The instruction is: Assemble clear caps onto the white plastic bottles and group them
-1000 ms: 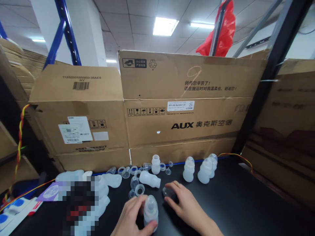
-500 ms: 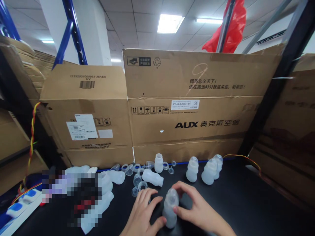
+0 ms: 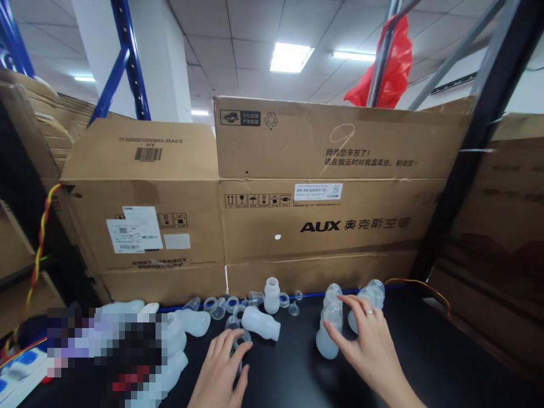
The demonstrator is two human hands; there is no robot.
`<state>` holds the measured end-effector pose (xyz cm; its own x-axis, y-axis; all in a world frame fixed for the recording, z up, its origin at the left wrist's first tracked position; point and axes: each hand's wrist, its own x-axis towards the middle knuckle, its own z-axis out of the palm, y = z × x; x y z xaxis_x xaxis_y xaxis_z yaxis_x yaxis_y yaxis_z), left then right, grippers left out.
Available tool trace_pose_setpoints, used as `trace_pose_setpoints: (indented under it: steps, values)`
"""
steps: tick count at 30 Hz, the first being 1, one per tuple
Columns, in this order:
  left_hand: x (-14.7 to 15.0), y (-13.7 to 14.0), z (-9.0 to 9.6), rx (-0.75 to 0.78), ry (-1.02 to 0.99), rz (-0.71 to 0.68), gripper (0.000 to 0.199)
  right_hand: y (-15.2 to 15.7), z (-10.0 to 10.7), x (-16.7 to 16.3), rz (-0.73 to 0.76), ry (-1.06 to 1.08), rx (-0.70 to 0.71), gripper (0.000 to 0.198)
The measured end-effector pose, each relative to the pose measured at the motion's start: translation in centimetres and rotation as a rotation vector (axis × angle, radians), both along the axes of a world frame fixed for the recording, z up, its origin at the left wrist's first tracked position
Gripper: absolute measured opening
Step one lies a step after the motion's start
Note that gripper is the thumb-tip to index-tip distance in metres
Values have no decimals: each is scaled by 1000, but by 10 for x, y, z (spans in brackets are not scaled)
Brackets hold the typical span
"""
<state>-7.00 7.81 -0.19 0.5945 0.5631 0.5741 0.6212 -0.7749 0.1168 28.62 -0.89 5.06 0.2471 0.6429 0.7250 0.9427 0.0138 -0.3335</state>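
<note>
My right hand (image 3: 365,334) has its thumb and fingers around the upper part of a frosted baby bottle (image 3: 328,340) with a clear domed cap. That bottle is upright, in front of another capped bottle (image 3: 334,292) that it partly hides. Behind my right fingers stand more capped bottles (image 3: 376,292), partly covered. My left hand (image 3: 223,362) is open, its fingers spread and curved over a clear collar ring (image 3: 242,340); whether they touch it I cannot tell. Just beyond lies an uncapped bottle (image 3: 261,324) on its side, and another uncapped bottle (image 3: 272,296) stands upright.
Several clear caps (image 3: 218,309) and rings lie along the back of the black table (image 3: 280,379). More bottles (image 3: 195,322) are piled at left beside a pixelated area. A power strip (image 3: 21,368) sits at far left. Cardboard (image 3: 255,221) walls the back.
My right hand has carried the capped bottle forward and right, to the standing bottles. My left hand has moved left, away from that bottle, to the loose rings. The camera view has tilted slightly.
</note>
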Motion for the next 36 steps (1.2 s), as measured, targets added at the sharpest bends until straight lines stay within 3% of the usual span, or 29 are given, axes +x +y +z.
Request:
trace_pose_setpoints:
  steps: [3, 5, 7, 9, 13, 17, 21, 29, 36]
  values:
    - [1, 4, -4, 24, 12, -7, 47, -2, -1, -19, 17, -80, 225, 54]
    - [1, 3, -4, 29, 12, 0, 59, -4, -8, -45, 176, -133, 255, 45]
    - [1, 2, -4, 38, 18, 30, 69, 0, -23, -75, 375, -141, 136, 50]
    - [0, 2, -5, 57, 26, 68, 70, 12, -43, -101, 428, -14, -10, 55]
    - [-4, 6, -10, 82, 9, 76, 63, 53, -84, -123, 218, 225, -80, 54]
    - [-5, 10, -11, 112, 27, 52, 27, 79, -106, -112, 140, 298, -138, 59]
    - [0, 13, -10, 193, 35, 22, 18, 83, -108, -104, 141, 334, -158, 66]
    - [11, 4, 6, 294, -102, -6, 14, 69, -93, -110, 172, 418, -105, 56]
    - [14, -8, 9, 38, -314, -79, 13, 37, -71, -125, 442, 452, 121, 31]
